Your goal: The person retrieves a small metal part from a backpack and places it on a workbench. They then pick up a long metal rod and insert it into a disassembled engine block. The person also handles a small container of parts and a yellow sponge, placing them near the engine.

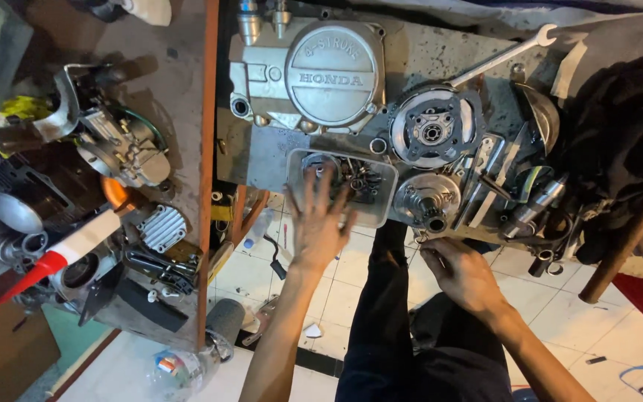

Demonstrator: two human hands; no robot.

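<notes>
My left hand [320, 223] is spread open, fingers apart, reaching into a clear plastic tray [385, 212] that holds several small metal parts. My right hand [459, 274] is curled at the near edge of the metal workbench [411, 52], just below a round clutch-like part [427, 199]; whether it pinches something small I cannot tell. Behind the tray lies a grey engine side cover [321, 71], and a round hub with a bearing [433, 126] sits to its right.
A long wrench [504, 53] lies at the back right beside a dark cloth [623, 126]. Tools and sockets [533, 205] crowd the bench's right side. A second bench at left carries a carburettor [124, 145], a finned cover [161, 227] and a sealant tube [61, 257].
</notes>
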